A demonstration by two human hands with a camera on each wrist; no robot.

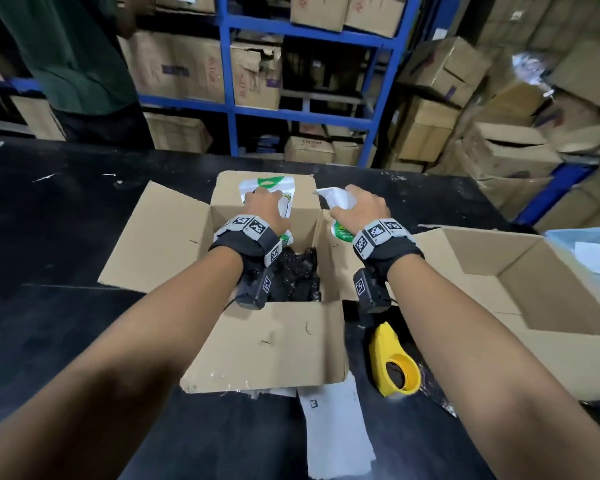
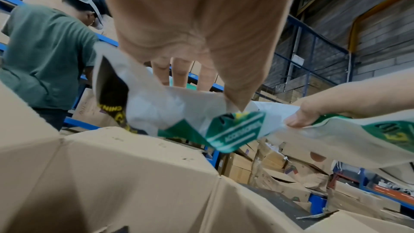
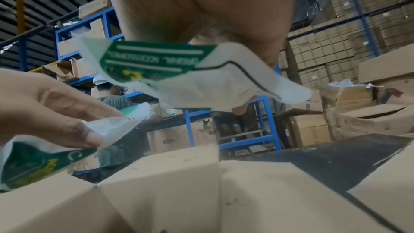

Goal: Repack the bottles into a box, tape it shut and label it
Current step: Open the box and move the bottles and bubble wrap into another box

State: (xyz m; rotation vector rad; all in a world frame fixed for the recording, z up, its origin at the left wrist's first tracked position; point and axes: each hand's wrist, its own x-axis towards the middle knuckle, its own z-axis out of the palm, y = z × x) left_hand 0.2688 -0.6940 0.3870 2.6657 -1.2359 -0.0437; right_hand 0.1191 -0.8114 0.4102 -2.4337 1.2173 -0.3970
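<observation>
An open cardboard box (image 1: 267,341) stands on the black table, all its flaps folded out. Black crinkled wrapping (image 1: 298,271) fills its bottom; no bottle shows plainly. My left hand (image 1: 262,204) hangs over the box's far side and grips a white-and-green plastic pouch (image 1: 286,199). My right hand (image 1: 364,206), above the box's right flap, grips a second white-and-green pouch (image 1: 336,200). In the left wrist view the fingers (image 2: 179,72) curl over the pouch (image 2: 170,111). The right wrist view shows the other pouch (image 3: 201,75) crumpled under the palm.
A second open, empty cardboard box (image 1: 520,299) sits at the right. A yellow tape dispenser (image 1: 392,362) lies between the two boxes. A white paper sheet (image 1: 333,431) lies at the table's near edge. A person in a green shirt (image 1: 70,53) stands beyond the table by blue shelving (image 1: 229,64).
</observation>
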